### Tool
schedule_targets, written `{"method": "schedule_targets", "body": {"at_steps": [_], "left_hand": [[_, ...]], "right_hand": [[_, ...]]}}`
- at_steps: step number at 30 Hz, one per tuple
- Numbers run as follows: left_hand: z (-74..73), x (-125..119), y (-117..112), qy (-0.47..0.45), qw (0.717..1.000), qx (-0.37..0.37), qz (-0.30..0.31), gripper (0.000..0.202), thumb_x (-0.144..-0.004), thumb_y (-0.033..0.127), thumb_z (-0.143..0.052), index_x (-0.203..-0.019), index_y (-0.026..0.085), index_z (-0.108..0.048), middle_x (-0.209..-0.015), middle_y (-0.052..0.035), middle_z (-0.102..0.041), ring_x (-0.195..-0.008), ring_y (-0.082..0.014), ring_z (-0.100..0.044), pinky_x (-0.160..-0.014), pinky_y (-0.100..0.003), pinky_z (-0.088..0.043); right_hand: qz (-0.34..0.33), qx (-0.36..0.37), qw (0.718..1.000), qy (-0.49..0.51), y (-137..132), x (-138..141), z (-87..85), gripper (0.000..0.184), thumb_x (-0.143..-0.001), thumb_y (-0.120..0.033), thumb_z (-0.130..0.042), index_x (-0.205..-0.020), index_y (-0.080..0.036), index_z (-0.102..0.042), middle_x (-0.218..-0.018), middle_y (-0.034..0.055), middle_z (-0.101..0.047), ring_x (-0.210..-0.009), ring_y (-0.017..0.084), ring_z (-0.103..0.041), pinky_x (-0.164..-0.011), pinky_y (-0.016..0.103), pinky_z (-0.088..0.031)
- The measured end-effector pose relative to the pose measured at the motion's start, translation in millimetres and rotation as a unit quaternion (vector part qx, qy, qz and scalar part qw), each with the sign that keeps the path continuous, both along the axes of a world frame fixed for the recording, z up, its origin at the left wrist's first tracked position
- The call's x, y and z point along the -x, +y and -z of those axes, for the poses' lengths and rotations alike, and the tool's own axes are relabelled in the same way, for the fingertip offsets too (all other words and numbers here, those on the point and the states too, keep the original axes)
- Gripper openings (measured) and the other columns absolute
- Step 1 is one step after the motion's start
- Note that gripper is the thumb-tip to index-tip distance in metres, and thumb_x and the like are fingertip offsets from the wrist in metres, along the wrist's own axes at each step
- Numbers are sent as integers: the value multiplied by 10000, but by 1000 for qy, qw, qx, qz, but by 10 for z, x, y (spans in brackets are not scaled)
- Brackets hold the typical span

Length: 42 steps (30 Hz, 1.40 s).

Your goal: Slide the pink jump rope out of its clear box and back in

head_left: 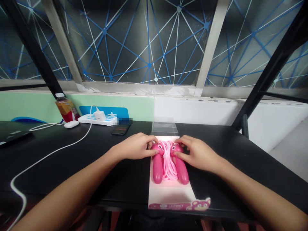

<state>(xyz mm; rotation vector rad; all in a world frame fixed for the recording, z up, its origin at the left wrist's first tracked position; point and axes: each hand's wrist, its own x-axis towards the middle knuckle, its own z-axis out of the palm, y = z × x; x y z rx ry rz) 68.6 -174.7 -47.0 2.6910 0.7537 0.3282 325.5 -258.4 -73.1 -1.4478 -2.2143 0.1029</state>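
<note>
A pink jump rope point(170, 166) lies on a pale cardboard tray point(168, 193), its cord bundled between two darker pink handles with cartoon-eyed heads. My left hand point(138, 146) has thumb and fingers closed around the head of the left handle point(158, 170). Likewise, my right hand point(198, 152) grips the head of the right handle point(182, 170). At the tray's near end is a printed purple lip with a cartoon animal face point(201, 204). Behind the tray, a clear plastic box cover point(165, 126) rests on the black table point(115, 179).
Left of the tray lies a phone point(121, 129). Farther back are a white power strip point(97, 120) with a charger, a white mouse point(71, 124) and a drink bottle point(66, 108). A white cable point(56, 148) crosses the table's left side. Windows line the back.
</note>
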Motion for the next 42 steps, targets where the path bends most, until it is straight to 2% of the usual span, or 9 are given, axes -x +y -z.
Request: {"method": "schedule_targets", "body": {"at_steps": [5, 10, 15, 22, 31, 34, 37, 40, 42], "left_hand": [[-2, -5, -9, 1, 1000, -6, 1, 290, -868, 413, -608, -1071, 213, -660, -729, 10, -656, -639, -136, -583, -595, -234, -382], [-16, -2, -3, 9, 1000, -13, -2, 307, -870, 411, -595, -1099, 218, -662, -794, -14, -667, -665, -144, -595, -605, -235, -391], [-56, 27, 24, 17, 1000, -8, -19, 331, -848, 406, -599, -1108, 207, -648, -730, -12, -653, -655, -158, -602, -597, -238, -402], [-75, -25, 68, 13, 999, -23, -34, 345, -844, 431, -606, -1106, 211, -652, -742, -17, -663, -643, -155, -603, -594, -238, -412], [-68, -24, 131, -11, 998, -58, -1, 350, -889, 464, -582, -1116, 212, -672, -914, -37, -692, -728, -154, -610, -675, -255, -443], [-39, 0, 246, -69, 993, -83, -51, 308, -935, 420, -512, -1060, 196, -682, -893, -38, -692, -741, -153, -609, -709, -270, -461], [32, 29, 407, -111, 981, -117, -105, 292, -936, 355, -492, -1112, 198, -663, -1092, -61, -686, -939, -190, -633, -844, -317, -486], [125, 37, 533, -89, 987, -110, -77, 400, -921, 322, -500, -1300, 217, -570, -1420, -75, -518, -1267, -232, -512, -1050, -382, -409], [179, 24, 575, -61, 992, -92, -53, 467, -925, 325, -494, -1380, 223, -507, -1513, -78, -404, -1371, -232, -410, -1131, -395, -325]], "right_hand": [[-3, -11, 1000, -4, -5, 22, 6, 291, -865, -404, -625, -1095, -226, -633, -909, 35, -630, -809, 192, -603, -725, 335, -478], [-6, -40, 998, -51, -8, 43, 11, 272, -896, -380, -580, -1111, -216, -607, -1046, 75, -612, -889, 217, -609, -758, 369, -507], [26, -106, 978, -176, -145, 228, -86, 259, -936, -359, -498, -1058, -163, -617, -1055, 134, -600, -939, 271, -597, -585, 325, -488], [-124, -106, 963, -213, -295, 432, -68, 431, -926, -505, -475, -1178, -175, -590, -1018, 132, -619, -846, 258, -608, -543, 299, -434], [-134, -109, 954, -244, -263, 441, -18, 391, -952, -390, -463, -1321, -275, -524, -1047, 101, -616, -858, 239, -598, -535, 286, -400], [-127, -99, 957, -242, -232, 412, -28, 369, -954, -372, -468, -1307, -296, -543, -1051, 97, -618, -826, 233, -596, -509, 284, -378], [-119, -88, 959, -243, -190, 374, -35, 345, -953, -358, -477, -1284, -317, -565, -1049, 92, -617, -801, 219, -597, -496, 272, -362], [-118, -83, 960, -239, -160, 341, -28, 352, -968, -368, -454, -1302, -321, -552, -1066, 90, -615, -792, 200, -595, -515, 266, -376], [-121, -81, 959, -242, -144, 325, -17, 361, -975, -375, -440, -1320, -324, -534, -1086, 93, -611, -820, 207, -599, -531, 268, -387]]}}
